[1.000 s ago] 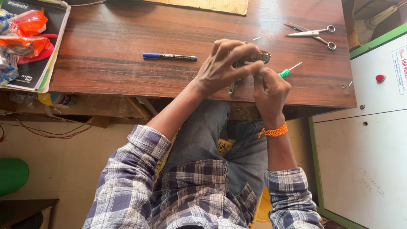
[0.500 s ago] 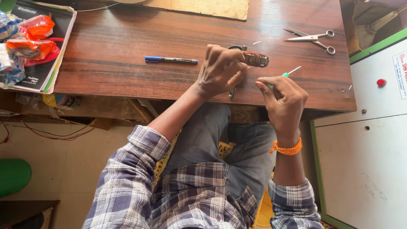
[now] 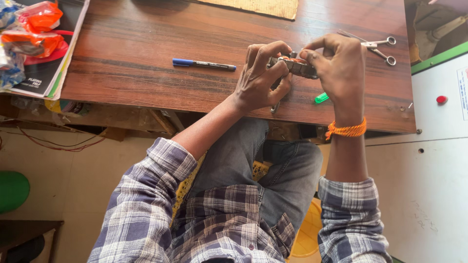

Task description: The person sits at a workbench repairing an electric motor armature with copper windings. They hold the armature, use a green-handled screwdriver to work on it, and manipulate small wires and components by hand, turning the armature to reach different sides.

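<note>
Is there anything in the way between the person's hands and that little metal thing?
Nothing visible stands between them. The left hand and the right hand both already grip the small metal device directly, above the wooden table. The pen, scissors and green-handled tool lie apart from it.

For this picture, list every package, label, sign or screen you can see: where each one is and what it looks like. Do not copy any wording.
Clear plastic packets with orange contents: far left of the table, atop the booklet.
Black printed booklet: table's left edge, flat, with red and white patches.
White label: right edge, on the pale cabinet, partly cut off.
No screens.
</note>
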Tool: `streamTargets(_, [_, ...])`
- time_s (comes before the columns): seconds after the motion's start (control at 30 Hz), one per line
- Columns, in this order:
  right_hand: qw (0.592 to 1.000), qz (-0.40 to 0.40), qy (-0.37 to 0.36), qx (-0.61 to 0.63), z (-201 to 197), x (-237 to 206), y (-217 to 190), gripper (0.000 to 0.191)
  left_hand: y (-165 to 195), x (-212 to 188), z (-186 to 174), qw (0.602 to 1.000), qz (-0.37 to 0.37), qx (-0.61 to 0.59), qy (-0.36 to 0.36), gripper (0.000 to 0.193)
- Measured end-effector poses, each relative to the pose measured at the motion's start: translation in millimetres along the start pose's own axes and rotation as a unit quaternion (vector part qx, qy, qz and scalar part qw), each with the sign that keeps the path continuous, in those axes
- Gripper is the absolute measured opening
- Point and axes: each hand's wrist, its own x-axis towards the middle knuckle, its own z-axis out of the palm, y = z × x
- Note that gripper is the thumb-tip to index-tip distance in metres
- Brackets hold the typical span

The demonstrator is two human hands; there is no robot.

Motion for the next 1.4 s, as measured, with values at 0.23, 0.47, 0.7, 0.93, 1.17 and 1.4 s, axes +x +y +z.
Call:
streamTargets(0.23, [0.991,0.037,-0.03,0.128,-9,2,37,0.012,-11,7,10,0.993,0.027,-0.093,-0.06,0.047])
streamTargets(0.47, [0.939,0.159,-0.008,0.304,-22,-11,71,0.011,-11,15,8,0.991,0.038,-0.099,-0.084,0.051])
streamTargets(0.7, [0.939,0.158,0.009,0.304,-27,-29,86,0.012,-3,26,6,0.992,0.059,-0.008,-0.109,0.045])
streamTargets(0.93, [0.947,0.071,0.019,0.311,-37,-57,76,0.011,-1,44,-3,0.976,0.102,0.042,-0.188,0.05])
streamTargets(1.17, [0.932,0.07,0.036,0.354,-47,-60,66,0.011,2,54,-12,0.958,0.103,0.083,-0.256,0.056])
streamTargets(1.4, [0.938,0.092,0.014,0.334,-39,-54,82,0.009,-17,118,2,0.893,-0.145,-0.117,-0.41,0.024])
